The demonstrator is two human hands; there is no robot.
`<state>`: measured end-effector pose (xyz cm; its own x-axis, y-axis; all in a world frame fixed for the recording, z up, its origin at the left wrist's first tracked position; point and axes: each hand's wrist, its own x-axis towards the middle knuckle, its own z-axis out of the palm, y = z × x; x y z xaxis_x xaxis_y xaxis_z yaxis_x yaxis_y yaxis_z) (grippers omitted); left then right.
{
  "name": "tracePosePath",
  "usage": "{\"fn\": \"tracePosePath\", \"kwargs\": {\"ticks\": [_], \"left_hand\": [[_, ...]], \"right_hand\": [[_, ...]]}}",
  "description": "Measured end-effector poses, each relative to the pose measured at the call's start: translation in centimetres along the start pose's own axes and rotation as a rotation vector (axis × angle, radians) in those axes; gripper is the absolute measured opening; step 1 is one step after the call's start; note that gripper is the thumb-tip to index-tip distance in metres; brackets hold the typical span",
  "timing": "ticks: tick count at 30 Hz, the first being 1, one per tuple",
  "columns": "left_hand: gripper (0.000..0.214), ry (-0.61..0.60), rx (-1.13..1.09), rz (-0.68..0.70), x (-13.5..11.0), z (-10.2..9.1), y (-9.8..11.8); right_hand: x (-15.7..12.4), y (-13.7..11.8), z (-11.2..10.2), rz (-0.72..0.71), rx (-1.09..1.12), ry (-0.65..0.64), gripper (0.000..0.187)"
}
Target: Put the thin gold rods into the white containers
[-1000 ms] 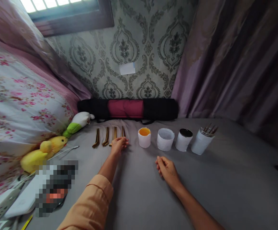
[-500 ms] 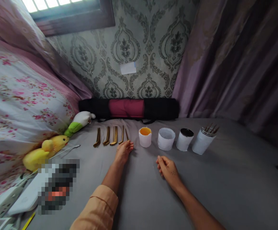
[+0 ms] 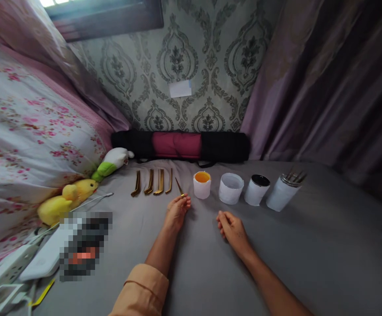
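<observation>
Stick (image 3: 179, 186) pinched in left fingers (image 3: 187, 201), jutting forward beyond them, right fingers (image 3: 221, 220) curled

A thin gold-brown stick (image 3: 179, 185) is pinched by the left hand (image 3: 176, 211), left of the orange-lined cup (image 3: 202, 188). Farther left of the cup, bent gold sticks (image 3: 159, 181) are laid out; to its right, three white-wrapped containers (image 3: 256, 193) are lined up, with the right hand (image 3: 233, 228) curled nearer the camera.

Left hand (image 3: 178, 208) pinching, left forearm (image 3: 162, 248) stretched ahead; right hand (image 3: 233, 229) loosely curled, seemingly resting, right forearm (image 3: 269, 275) slanting inward.
</observation>
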<state>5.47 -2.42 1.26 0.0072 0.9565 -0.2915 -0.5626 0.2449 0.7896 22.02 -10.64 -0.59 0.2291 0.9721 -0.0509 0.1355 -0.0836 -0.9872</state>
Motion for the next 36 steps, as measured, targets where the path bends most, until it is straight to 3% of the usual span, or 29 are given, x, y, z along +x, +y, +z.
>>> {"fn": "tracePosePath", "kwargs": {"ticks": [16, 28, 33, 36], "left_hand": [[0.04, -0.099, 0.26, 0.2, -3.5, 0.2, -2.4], [0.031, -0.022, 0.55, 0.418, -5.1, 0.7, -2.9], [0.026, -0.078, 0.754, 0.638, -6.0, 0.9, -2.5], [0.026, -0.134, 0.792, 0.66, -6.4, 1.0, -2.4]], "right_hand": [[-0.4, -0.8, -0.2, 0.048, 0.033, -0.021, 0.038], [-0.3, -0.8, -0.3, -0.003, 0.068, -0.054, 0.039], [-0.5, -1.2, -0.4, -0.028, 0.089, -0.045, 0.039], [-0.6, -1.5, -0.4, -0.051, 0.103, -0.035, 0.039]]}}
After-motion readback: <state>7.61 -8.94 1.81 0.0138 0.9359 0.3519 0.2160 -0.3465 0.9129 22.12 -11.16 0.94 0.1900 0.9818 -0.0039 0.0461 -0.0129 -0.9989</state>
